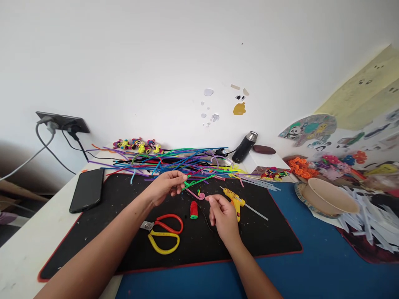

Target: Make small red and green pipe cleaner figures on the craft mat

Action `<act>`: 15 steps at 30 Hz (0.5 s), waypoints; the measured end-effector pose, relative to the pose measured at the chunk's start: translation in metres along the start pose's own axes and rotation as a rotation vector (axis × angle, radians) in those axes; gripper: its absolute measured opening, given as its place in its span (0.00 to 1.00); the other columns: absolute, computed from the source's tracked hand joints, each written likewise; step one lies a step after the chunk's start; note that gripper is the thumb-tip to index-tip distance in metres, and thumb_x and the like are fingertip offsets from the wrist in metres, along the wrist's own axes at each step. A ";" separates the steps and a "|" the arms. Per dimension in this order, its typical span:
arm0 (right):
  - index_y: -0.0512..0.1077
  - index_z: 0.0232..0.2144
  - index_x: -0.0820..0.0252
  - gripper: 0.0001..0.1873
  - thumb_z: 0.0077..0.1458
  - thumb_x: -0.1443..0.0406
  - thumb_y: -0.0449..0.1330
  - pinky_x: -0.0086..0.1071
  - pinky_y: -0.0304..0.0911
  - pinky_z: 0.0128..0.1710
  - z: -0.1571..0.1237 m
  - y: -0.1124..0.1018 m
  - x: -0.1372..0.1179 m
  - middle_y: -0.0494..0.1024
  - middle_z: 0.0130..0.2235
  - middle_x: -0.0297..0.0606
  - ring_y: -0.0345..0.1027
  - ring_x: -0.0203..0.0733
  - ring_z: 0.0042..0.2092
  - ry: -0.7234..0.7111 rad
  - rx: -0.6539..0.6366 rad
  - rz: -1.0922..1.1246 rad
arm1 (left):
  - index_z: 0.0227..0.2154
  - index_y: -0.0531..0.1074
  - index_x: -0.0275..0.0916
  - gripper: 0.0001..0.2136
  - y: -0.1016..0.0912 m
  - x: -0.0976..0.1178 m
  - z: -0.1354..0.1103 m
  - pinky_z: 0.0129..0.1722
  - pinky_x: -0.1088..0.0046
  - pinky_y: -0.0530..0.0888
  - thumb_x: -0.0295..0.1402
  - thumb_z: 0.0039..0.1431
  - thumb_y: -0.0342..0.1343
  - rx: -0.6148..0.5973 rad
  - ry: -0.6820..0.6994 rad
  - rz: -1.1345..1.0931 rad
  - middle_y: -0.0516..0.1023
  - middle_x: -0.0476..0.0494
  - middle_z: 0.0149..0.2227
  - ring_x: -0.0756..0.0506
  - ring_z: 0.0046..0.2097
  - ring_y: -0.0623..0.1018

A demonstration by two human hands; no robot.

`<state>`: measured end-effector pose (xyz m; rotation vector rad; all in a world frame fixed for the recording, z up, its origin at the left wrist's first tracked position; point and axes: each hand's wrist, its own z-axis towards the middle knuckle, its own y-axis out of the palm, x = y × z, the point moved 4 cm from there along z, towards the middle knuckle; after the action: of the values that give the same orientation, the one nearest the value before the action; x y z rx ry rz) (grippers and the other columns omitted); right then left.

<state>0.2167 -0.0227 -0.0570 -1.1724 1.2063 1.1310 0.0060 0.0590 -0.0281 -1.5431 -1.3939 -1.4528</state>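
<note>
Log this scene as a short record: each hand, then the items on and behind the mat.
Left hand: pinching a thin green fuzzy stem
Right hand: fingers curled beside a pink spiral-ended stem; contact unclear
Mat: black, red-edged
On mat: red-and-green fuzzy cylinder; scissors with red and yellow handle loops; yellow glue gun
Behind mat: heap of multicoloured fuzzy stems
Left edge: black phone, overlapping mat
</note>
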 end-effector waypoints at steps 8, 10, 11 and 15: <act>0.80 0.37 0.59 0.14 0.66 0.57 0.59 0.28 0.58 0.26 -0.043 0.006 0.020 0.74 0.25 0.32 0.65 0.36 0.26 -0.033 -0.219 -0.433 | 0.26 0.73 0.37 0.22 0.000 -0.003 0.002 0.18 0.80 0.60 0.48 0.43 0.75 -0.020 0.008 -0.031 0.75 0.49 0.25 0.53 0.23 0.70; 0.81 0.37 0.57 0.12 0.65 0.60 0.59 0.29 0.60 0.30 -0.048 0.009 0.018 0.77 0.27 0.33 0.68 0.37 0.28 -0.109 -0.211 -0.510 | 0.27 0.73 0.37 0.21 0.000 -0.004 0.003 0.18 0.80 0.60 0.47 0.43 0.76 -0.017 0.002 -0.040 0.75 0.49 0.25 0.53 0.23 0.70; 0.82 0.37 0.57 0.12 0.66 0.60 0.59 0.29 0.60 0.30 -0.049 0.010 0.017 0.78 0.28 0.33 0.68 0.38 0.29 -0.129 -0.209 -0.521 | 0.27 0.73 0.36 0.21 0.001 -0.004 0.003 0.18 0.80 0.60 0.46 0.43 0.76 -0.014 -0.001 -0.041 0.75 0.49 0.25 0.54 0.23 0.70; 0.81 0.36 0.56 0.13 0.66 0.57 0.59 0.29 0.59 0.26 -0.042 0.003 0.014 0.76 0.25 0.33 0.67 0.38 0.26 -0.106 -0.166 -0.463 | 0.27 0.73 0.36 0.21 0.003 -0.006 0.003 0.18 0.81 0.60 0.45 0.42 0.76 -0.010 -0.007 -0.044 0.75 0.49 0.25 0.54 0.23 0.69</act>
<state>0.2114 -0.0647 -0.0712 -1.4093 0.7164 0.9357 0.0110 0.0593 -0.0343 -1.5340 -1.4351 -1.4842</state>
